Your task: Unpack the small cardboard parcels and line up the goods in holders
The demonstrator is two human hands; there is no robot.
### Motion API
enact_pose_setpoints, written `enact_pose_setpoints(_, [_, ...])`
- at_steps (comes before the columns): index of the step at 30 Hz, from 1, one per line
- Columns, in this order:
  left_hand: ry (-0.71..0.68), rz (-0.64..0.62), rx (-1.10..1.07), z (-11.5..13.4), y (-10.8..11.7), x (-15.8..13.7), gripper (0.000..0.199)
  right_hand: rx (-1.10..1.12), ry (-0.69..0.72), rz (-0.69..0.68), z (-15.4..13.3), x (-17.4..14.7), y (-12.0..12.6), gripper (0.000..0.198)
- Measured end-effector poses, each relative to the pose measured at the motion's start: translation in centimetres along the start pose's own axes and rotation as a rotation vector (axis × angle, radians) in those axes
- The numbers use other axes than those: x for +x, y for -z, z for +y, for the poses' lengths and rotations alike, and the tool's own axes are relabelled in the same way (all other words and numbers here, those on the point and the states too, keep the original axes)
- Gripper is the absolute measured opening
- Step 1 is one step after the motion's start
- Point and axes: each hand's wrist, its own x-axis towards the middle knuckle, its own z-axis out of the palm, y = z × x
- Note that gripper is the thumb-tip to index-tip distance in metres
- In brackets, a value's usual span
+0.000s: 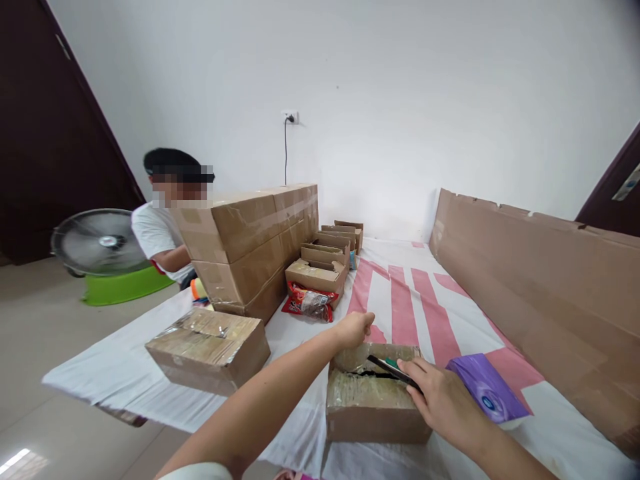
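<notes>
My left hand (355, 330) is closed, fingers curled, above the far left corner of a taped cardboard box (377, 423). Whatever it may hold is hidden; a glossy clear patch of tape or film shows just below it. My right hand (433, 393) grips a slim, straight black tool with a green part (384, 365), whose kind I cannot make out. The tool lies slantwise over the box top, pointing up and left. Beneath it, a dark, ragged slit runs across the top of the box.
A purple tissue pack (487, 387) lies right of the box. Left are another taped box (210, 343), a red snack bag (310, 303), several opened boxes (317, 273) and a stacked cardboard wall (255, 247). A person (163, 230) sits behind it, near a fan (103, 241). Cardboard (540, 280) edges the right.
</notes>
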Motion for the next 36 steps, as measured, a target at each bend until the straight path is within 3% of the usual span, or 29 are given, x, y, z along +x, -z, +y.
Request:
enact_pose_setpoints(4, [0.099, -0.073, -0.114, -0.4, 0.4, 0.3, 0.029, -0.002, 0.005, 0.015, -0.1, -0.3, -0.1, 0.044])
enact_pose_setpoints(12, [0.109, -0.094, -0.276, -1.1, 5.4, -2.2, 0.032, -0.019, 0.013, 0.087, -0.1, -0.8, -0.5, 0.044])
enact_pose_setpoints(16, [0.083, -0.093, -0.206, 0.2, 4.2, -2.9, 0.021, -0.044, 0.028, 0.097, 0.1, -0.6, -0.9, 0.042])
enact_pose_setpoints(20, [0.040, 0.052, -0.148, 1.6, 1.3, -3.1, 0.012, -0.079, 0.023, 0.111, 0.3, -0.6, -1.2, 0.042])
enact_pose_setpoints(24, [0.061, 0.183, -0.154, 1.5, 0.0, -2.9, 0.010, -0.062, 0.019, 0.087, 0.3, -0.7, -1.1, 0.041])
enact_pose_setpoints(32, [0.102, 0.313, -0.406, 0.7, -0.4, -0.6, 0.024, 0.000, 0.006, 0.113, 0.0, -1.1, -1.3, 0.040])
enact_pose_setpoints(34, [0.084, 0.386, -0.493, 0.8, 0.2, -0.6, 0.024, 0.089, 0.023, 0.182, 0.5, -1.3, -1.1, 0.037])
enact_pose_setpoints(36, [0.045, 0.498, -0.570, 1.0, 1.2, -1.4, 0.023, 0.199, -0.028, 0.335, 1.7, -1.6, -0.9, 0.034])
